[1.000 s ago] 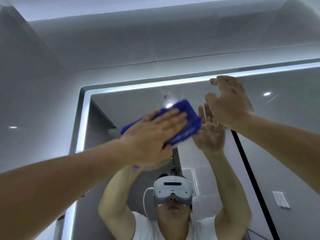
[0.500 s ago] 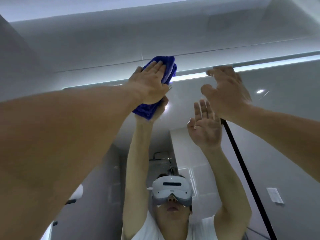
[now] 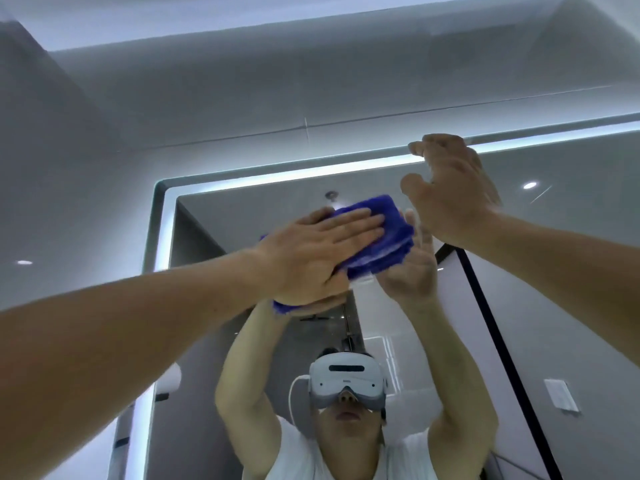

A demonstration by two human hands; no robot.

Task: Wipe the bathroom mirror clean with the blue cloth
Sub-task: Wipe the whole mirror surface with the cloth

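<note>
The bathroom mirror [image 3: 571,271] fills the lower right of the head view, with a lit strip along its top and left edges. A folded blue cloth [image 3: 377,237] lies flat against the glass near the mirror's top left corner. My left hand [image 3: 311,251] presses on the cloth with straight fingers laid across it. My right hand [image 3: 450,192] is raised just right of the cloth, near the mirror's top edge, with fingers loosely bent and nothing in it. I cannot tell whether it touches the glass. Both arms and hands show again as reflections below.
Grey wall [image 3: 242,116] runs above and left of the mirror, and the ceiling sits above that. The mirror reflects a person with a white headset [image 3: 346,379], a black-framed glass panel [image 3: 491,323] and a wall switch [image 3: 559,393].
My left hand has brought the cloth down from the mirror's top edge to a lower spot on the glass. My right hand stays in much the same place.
</note>
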